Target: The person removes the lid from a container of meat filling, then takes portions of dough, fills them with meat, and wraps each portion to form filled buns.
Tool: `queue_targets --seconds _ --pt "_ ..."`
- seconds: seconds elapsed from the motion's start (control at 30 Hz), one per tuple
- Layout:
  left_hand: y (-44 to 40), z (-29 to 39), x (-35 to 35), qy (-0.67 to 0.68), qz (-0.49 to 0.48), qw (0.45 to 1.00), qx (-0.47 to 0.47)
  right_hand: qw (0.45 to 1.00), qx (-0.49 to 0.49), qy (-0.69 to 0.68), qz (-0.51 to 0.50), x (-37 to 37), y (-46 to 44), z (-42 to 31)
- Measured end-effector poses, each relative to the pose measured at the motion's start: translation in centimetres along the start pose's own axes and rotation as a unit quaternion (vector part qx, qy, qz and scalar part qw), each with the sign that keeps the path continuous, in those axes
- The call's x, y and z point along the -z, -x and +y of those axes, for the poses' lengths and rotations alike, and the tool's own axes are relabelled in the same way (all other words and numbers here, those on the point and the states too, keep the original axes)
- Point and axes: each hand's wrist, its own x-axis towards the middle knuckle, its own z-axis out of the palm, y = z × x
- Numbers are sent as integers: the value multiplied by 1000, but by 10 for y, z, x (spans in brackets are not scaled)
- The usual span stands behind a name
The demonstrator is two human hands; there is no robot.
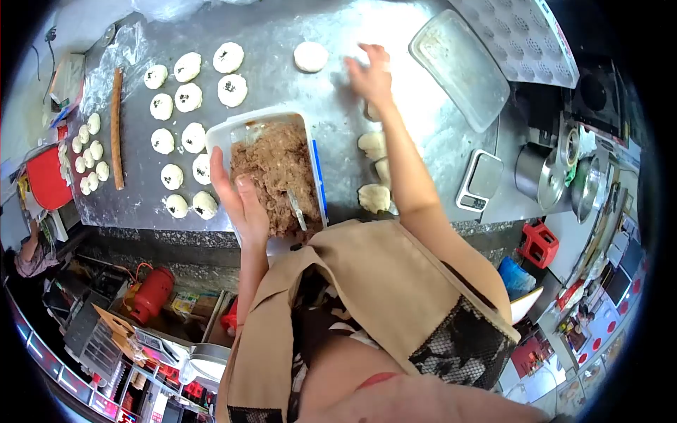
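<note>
My left hand (244, 209) is open, fingers apart, over the left edge of a plastic tub (217, 134). Minced meat filling (271, 158) fills the tub, and a metal utensil handle (296, 209) sticks up from it. Farther out, my right hand (371, 76) hovers open above the metal table (275, 77), its fingers loosely bent. A flat round of dough (311, 56) lies to the left of that hand. Several plain dough pieces (373, 199) sit in a column beneath the right forearm, partly hidden by it.
Left of the tub stand rows of round filled buns (188, 97), some with dark specks on top. Beyond them lie a wooden rolling pin (117, 130) and small dough balls (89, 154). A clear lid (462, 70), a digital scale (481, 180) and a metal pot (539, 175) are at right.
</note>
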Motion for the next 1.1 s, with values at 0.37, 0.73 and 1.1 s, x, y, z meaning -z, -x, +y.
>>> queue_targets --seconds 0.37,0.73,1.1 --pt "24 25 -2 79 -72 987 -117 966 -120 38 -226 90 73 -54" --pt "47 91 -3 440 12 897 -38 914 -3 -405 23 128 132 -264" --pt "67 118 40 640 -1 766 57 871 -9 -490 16 119 145 -277"
